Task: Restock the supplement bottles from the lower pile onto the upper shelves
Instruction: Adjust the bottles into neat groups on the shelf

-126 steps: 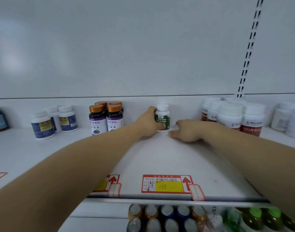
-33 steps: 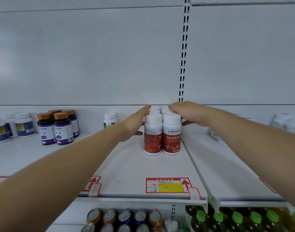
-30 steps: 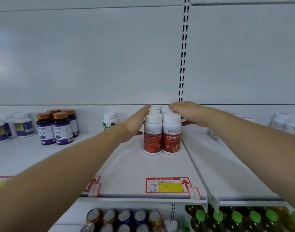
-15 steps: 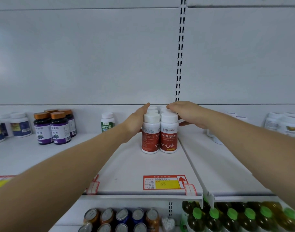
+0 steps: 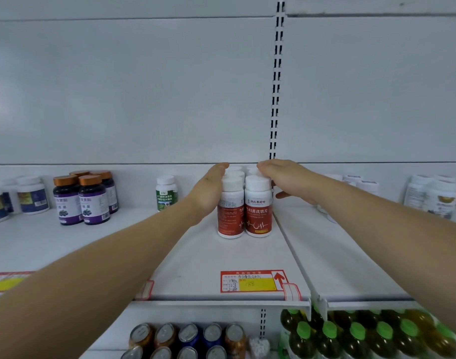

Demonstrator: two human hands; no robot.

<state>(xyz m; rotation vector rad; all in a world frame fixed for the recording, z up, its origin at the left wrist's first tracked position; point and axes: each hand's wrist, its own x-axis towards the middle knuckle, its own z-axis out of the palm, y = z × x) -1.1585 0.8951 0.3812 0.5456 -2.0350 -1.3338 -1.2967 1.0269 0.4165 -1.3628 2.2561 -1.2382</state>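
Two hands bracket the cluster of white-capped, red-labelled plastic supplement bottles (image 5: pixel 243 207) at centre frame: left hand (image 5: pixel 208 190) flat and straight-fingered against its left side, right hand (image 5: pixel 286 178) loosely draped over the rear caps. Since half a second ago the cluster has barely shifted on the white metal upper shelf (image 5: pixel 221 257), so this batch looks squared up and placed.

Below the shelf edge, a row of drink cans (image 5: pixel 188 340) stands at the near left, with dark bottles with green caps (image 5: pixel 356 335) to their right. A red and yellow price tag (image 5: pixel 251 281) is stuck on the shelf's near edge. A black slotted rail (image 5: pixel 276 81) runs up the white back wall (image 5: pixel 133 89).
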